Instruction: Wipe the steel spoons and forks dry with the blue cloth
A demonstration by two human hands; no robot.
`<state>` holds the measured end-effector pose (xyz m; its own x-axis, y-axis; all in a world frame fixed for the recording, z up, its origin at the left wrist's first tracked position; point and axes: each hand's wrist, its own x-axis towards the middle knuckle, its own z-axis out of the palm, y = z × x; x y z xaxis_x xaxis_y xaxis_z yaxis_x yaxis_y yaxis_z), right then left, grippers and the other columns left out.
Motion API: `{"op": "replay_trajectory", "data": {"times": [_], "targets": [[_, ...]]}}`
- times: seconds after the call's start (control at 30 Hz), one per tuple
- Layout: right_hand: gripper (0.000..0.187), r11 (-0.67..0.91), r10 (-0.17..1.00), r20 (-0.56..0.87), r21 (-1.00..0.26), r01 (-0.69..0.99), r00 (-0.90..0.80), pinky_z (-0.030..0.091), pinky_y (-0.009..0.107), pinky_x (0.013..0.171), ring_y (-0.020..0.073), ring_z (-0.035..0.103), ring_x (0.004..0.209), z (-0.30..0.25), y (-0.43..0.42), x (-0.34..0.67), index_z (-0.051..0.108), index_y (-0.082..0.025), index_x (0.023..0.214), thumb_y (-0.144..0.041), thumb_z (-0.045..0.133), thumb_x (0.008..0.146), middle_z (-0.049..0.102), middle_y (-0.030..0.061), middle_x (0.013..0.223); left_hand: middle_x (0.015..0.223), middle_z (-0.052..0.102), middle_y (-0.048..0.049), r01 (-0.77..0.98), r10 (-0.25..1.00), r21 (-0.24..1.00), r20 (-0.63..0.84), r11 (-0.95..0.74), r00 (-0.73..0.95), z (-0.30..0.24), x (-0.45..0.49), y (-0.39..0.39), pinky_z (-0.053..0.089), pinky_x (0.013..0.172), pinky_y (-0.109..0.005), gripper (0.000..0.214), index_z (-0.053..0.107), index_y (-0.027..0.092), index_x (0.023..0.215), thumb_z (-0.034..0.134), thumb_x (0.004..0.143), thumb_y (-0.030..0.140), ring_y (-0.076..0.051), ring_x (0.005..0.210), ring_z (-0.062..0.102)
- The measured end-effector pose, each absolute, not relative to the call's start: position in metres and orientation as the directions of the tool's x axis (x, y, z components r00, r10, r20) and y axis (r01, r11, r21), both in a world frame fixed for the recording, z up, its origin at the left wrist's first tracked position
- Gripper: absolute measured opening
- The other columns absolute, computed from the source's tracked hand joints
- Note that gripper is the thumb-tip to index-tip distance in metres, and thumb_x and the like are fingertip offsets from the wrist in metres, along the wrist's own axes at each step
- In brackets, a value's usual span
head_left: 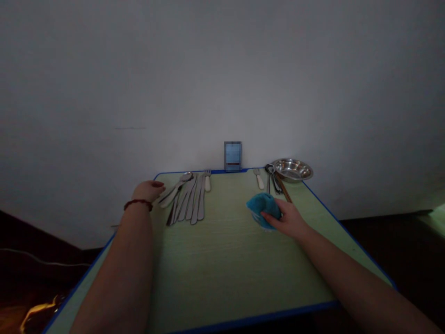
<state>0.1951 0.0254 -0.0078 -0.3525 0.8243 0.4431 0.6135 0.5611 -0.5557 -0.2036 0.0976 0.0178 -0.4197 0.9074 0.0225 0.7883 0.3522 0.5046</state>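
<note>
My left hand [149, 189] is at the table's far left, its fingers loosely bent and pointing right, with nothing visible in them. Just beside it lie a spoon [187, 176] and a spread row of metal table knives [190, 199], their handles toward me. A fork with a white handle [207, 182] ends that row on the right. Over the right half of the table, my right hand [287, 218] grips a bunched blue cloth [266, 208]. A pale rim shows under the cloth; what it belongs to is unclear. Beyond this hand lies another white-handled fork [259, 179].
At the far right corner stands a shiny metal bowl [294, 170]. Next to it lie several metal utensils [274, 178] and brown chopsticks [284, 189]. A phone-like screen [232, 157] leans on the wall at the back edge. The light green table [215, 264] has a blue rim.
</note>
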Motion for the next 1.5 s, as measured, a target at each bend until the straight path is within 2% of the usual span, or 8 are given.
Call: {"op": "replay_trajectory", "data": {"times": [0.17, 0.4, 0.6, 0.83, 1.13, 1.5], "targets": [[0.026, 0.584, 0.808, 0.461, -0.545, 0.601, -0.367, 0.044, 0.028, 0.059, 0.0152, 0.056, 0.064, -0.009, 0.025, 0.195, 0.056, -0.016, 0.083, -0.038, 0.051, 0.071, 0.061, 0.0051, 0.073, 0.088, 0.066, -0.01, 0.846, 0.913, 0.369, -0.022, 0.386, -0.407, 0.011, -0.2, 0.098, 0.043, 0.075, -0.03, 0.031, 0.062, 0.011, 0.087, 0.06, 0.061, 0.028, -0.025, 0.087, 0.058], [0.026, 0.564, 0.822, 0.447, -0.563, 0.604, -0.352, 0.044, 0.028, 0.058, 0.0151, 0.056, 0.063, -0.009, 0.025, 0.195, 0.056, -0.016, 0.084, -0.039, 0.052, 0.071, 0.061, 0.005, 0.073, 0.103, 0.062, -0.0126, 0.882, 0.926, 0.292, -0.048, 0.371, -0.374, 0.007, -0.197, 0.101, 0.041, 0.081, -0.032, 0.036, 0.063, 0.014, 0.096, 0.054, 0.065, 0.03, -0.027, 0.097, 0.054], [0.026, 0.563, 0.825, 0.429, -0.567, 0.602, -0.367, 0.044, 0.027, 0.056, 0.015, 0.055, 0.062, -0.008, 0.024, 0.194, 0.056, -0.016, 0.082, -0.039, 0.051, 0.071, 0.061, 0.0055, 0.072, 0.104, 0.061, -0.0129, 0.9, 0.94, 0.274, -0.054, 0.34, -0.338, 0.003, -0.198, 0.104, 0.041, 0.081, -0.031, 0.037, 0.063, 0.014, 0.098, 0.05, 0.068, 0.031, -0.027, 0.096, 0.055], [0.027, 0.576, 0.816, 0.448, -0.569, 0.587, -0.365, 0.045, 0.027, 0.057, 0.0154, 0.056, 0.063, -0.008, 0.024, 0.194, 0.056, -0.016, 0.085, -0.039, 0.052, 0.071, 0.061, 0.0051, 0.073, 0.087, 0.068, -0.0079, 0.908, 0.948, 0.276, -0.047, 0.315, -0.315, 0.003, -0.195, 0.105, 0.044, 0.072, -0.026, 0.025, 0.069, 0.02, 0.08, 0.053, 0.064, 0.031, -0.024, 0.085, 0.06], [0.027, 0.582, 0.81, 0.449, -0.54, 0.608, -0.376, 0.044, 0.028, 0.059, 0.0153, 0.056, 0.064, -0.009, 0.025, 0.194, 0.056, -0.016, 0.083, -0.04, 0.051, 0.072, 0.061, 0.005, 0.073, 0.077, 0.069, -0.0074, 0.897, 0.946, 0.298, -0.09, 0.325, -0.313, 0.005, -0.193, 0.104, 0.045, 0.063, -0.023, 0.027, 0.068, 0.018, 0.081, 0.052, 0.065, 0.032, -0.02, 0.073, 0.062], [0.027, 0.594, 0.8, 0.463, -0.519, 0.615, -0.382, 0.042, 0.025, 0.055, 0.0141, 0.054, 0.061, -0.007, 0.023, 0.193, 0.055, -0.016, 0.082, -0.039, 0.051, 0.071, 0.06, 0.0044, 0.069, 0.089, 0.067, -0.0123, 0.896, 0.945, 0.301, -0.072, 0.326, -0.319, 0.006, -0.191, 0.103, 0.044, 0.072, -0.028, 0.032, 0.066, 0.014, 0.09, 0.051, 0.067, 0.029, -0.024, 0.085, 0.059]]}}
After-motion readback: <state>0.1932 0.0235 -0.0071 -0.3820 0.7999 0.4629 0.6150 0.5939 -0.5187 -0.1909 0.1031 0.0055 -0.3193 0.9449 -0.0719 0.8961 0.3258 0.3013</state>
